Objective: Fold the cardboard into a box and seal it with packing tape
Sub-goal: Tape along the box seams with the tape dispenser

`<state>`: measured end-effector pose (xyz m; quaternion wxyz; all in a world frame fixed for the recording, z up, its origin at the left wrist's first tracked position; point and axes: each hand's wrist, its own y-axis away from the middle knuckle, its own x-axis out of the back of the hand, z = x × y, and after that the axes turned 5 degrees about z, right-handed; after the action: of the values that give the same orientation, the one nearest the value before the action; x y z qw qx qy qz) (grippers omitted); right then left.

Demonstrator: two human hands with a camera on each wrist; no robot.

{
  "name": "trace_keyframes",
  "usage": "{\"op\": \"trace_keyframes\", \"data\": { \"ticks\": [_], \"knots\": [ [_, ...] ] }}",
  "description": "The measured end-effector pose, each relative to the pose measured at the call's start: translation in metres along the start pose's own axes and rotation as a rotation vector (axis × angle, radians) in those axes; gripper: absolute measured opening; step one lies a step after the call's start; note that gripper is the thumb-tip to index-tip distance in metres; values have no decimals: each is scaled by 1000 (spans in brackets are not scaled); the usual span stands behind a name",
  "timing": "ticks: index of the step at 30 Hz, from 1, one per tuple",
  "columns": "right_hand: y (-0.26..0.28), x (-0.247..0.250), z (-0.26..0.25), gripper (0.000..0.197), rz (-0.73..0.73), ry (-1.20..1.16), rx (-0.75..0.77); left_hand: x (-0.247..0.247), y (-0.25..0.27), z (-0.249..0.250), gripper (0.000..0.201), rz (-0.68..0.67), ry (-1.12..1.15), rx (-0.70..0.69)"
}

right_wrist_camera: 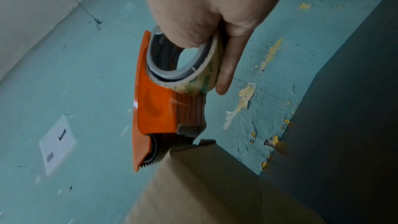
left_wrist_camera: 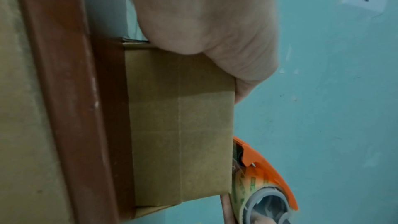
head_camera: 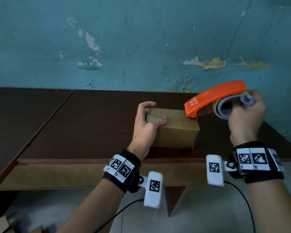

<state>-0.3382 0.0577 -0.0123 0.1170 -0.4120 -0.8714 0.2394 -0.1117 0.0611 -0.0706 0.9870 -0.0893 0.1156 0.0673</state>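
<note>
A small brown cardboard box point(head_camera: 175, 130) sits on a dark brown table point(head_camera: 91, 125), near the table's front edge. The box is closed. A strip of tape point(head_camera: 168, 113) runs along the top of the box, from its left end to its right end.

The left hand point(head_camera: 145, 126) is at the left end of the box. Its thumb lies on the top of the box, and its fingers curl around the far side, so it grips the box. In the left wrist view the palm presses on that end of the box point(left_wrist_camera: 181, 125).

The right hand point(head_camera: 245, 118) is to the right of the box and higher than it. It holds an orange tape dispenser point(head_camera: 215, 98) by the roll of tape. The fingers wrap around the roll point(right_wrist_camera: 193, 67). The front tip of the dispenser touches the top right edge of the box. In the right wrist view, the jagged cutting teeth point(right_wrist_camera: 150, 163) sit right at that corner of the box point(right_wrist_camera: 215, 185).

The two hands are apart, one at each end of the box.

Behind the box stands a blue-green wall point(head_camera: 141, 39) with spots of peeling paint. Both wrists wear black bands point(head_camera: 123, 169) with black and white square marks.
</note>
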Motion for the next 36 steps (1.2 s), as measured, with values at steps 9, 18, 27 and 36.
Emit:
{"op": "trace_keyframes", "data": {
  "ticks": [9, 18, 27, 36],
  "knots": [
    [-10, 5, 4, 23, -58, 41, 69, 1, -2, -3, 46, -2, -21, -51],
    [-7, 7, 6, 25, -90, 93, 114, 6, -4, -5, 22, -94, -67, -116],
    [-9, 7, 10, 26, -61, 81, 116, 14, -9, -5, 43, -213, -14, -58],
    [-5, 10, 7, 28, -107, 169, 201, 18, -11, -7, 60, -225, -40, -88]
  ]
}}
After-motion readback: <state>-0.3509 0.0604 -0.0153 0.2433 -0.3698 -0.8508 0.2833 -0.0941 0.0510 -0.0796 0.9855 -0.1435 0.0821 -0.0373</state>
